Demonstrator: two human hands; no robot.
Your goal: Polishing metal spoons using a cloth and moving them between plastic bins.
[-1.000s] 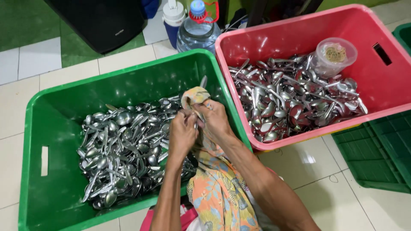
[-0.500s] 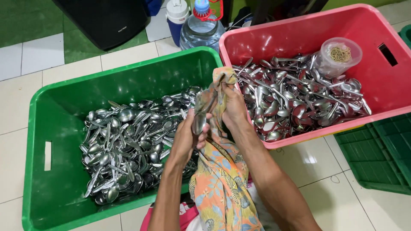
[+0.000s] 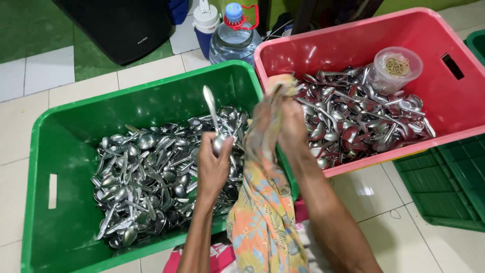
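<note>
over the green crate (image 3: 65, 126) of spoons, the left hand (image 3: 213, 164) clenches one metal spoon (image 3: 212, 114) by its bowl, handle up. just right of that crate, the right hand (image 3: 290, 126) grips a floral cloth (image 3: 262, 202) beside the pink crate (image 3: 454, 106).

clear water bottle (image 3: 233, 35) with blue cap behind the green crate (image 3: 60, 126).

Soft, even light is falling from above, keeping the scene bright. Highlights are glinting off the spoon heaps (image 3: 151, 177) and glare is shining on the floor tile (image 3: 365, 188). Motion blur is smearing the right hand (image 3: 290, 126) and cloth (image 3: 262, 202). Faint shadows are sitting inside the green crate (image 3: 65, 151).
</note>
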